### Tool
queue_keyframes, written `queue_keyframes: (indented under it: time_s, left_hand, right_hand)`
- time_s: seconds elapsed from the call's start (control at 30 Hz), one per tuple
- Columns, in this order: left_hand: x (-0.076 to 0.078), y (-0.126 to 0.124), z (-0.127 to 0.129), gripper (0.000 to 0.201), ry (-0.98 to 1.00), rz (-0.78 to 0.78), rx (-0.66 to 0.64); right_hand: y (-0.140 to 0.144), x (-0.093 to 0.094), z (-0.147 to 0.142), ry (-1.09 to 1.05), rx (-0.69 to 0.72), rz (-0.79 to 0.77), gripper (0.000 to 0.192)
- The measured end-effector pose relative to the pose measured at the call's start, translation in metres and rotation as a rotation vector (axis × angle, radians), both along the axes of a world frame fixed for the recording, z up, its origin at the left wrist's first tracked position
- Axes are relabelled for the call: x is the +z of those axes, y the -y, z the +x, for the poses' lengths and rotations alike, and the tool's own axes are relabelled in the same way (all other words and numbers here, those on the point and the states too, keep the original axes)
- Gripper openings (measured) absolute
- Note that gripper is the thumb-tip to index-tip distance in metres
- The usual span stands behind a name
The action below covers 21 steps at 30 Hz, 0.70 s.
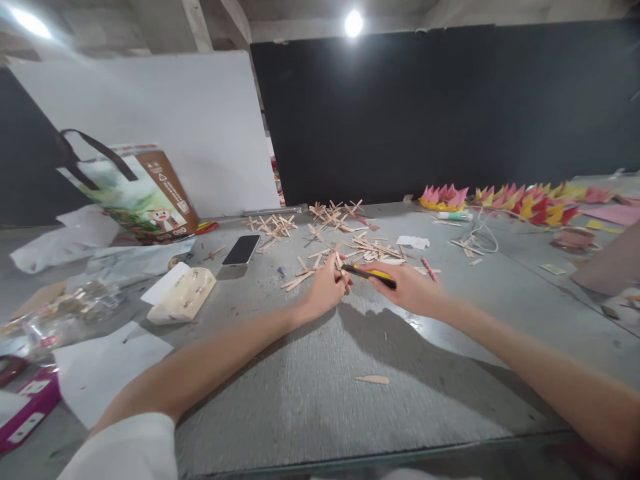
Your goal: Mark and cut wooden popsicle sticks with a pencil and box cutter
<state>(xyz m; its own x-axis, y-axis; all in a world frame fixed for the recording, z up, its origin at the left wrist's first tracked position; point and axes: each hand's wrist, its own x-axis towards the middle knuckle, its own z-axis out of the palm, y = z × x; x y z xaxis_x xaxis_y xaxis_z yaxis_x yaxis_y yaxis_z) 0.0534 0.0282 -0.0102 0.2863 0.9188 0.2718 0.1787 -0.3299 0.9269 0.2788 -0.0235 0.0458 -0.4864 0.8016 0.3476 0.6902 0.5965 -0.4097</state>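
Grey and scuffed, the wide work table (pixel 320 400) ran back to a dark wall, with a white board leaning at the far left. Both arms reached out over the middle of it. The left hand (pixel 327 287) was curled nearly shut, its fingertips pinching a thin pale wooden craft stick (pixel 339 261) that stood up out of the grip; held that way, the stick's end was offered to the blade side. The right hand (pixel 410 288) was closed round a yellow-and-black utility knife (pixel 373 273), whose tip pointed left to meet the stick, the two hands almost touching, which looked like a grip for trimming or scoring close to the fingers.

Just beyond the hands lay a loose scatter of wooden sticks and glued stick crosses (pixel 350 243), kept within easy reach. One rounded stick offcut (pixel 373 379) lay alone nearer the body.

As for containers, a printed paper carrier bag with dark handles (pixel 145 197) lay tipped at the far left; what it held could not be seen. A clear crumpled plastic bag (pixel 65 313) sat at the left edge, its contents unclear. A black smartphone (pixel 241 250) lay flat beside a pale cream block (pixel 183 297). Folded pink, red and yellow paper shapes (pixel 520 200) lined the far right.
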Motion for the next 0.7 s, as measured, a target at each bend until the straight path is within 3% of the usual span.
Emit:
queue_keyframes:
  time_s: [0.23, 0.43, 0.5, 0.57, 0.7]
  left_hand:
    - [0.006, 0.004, -0.002, 0.039, 0.015, -0.007, 0.037]
    - [0.003, 0.004, -0.001, 0.036, 0.016, 0.016, 0.018]
    - [0.001, 0.002, -0.001, 0.037, 0.033, 0.012, 0.025]
    - [0.001, 0.001, -0.002, 0.041, 0.055, 0.018, 0.041]
    - [0.002, 0.000, -0.005, 0.045, 0.077, 0.041, 0.037]
  right_hand:
    - [0.007, -0.019, -0.011, 0.009, -0.012, -0.023, 0.053]
    - [-0.004, 0.022, -0.005, 0.045, 0.004, -0.012, 0.041]
    - [-0.007, 0.027, -0.006, 0.070, -0.004, -0.024, 0.041]
    - [-0.007, 0.017, -0.008, 0.047, 0.018, -0.036, 0.044]
    - [0.000, -0.025, -0.010, -0.035, 0.037, -0.013, 0.052]
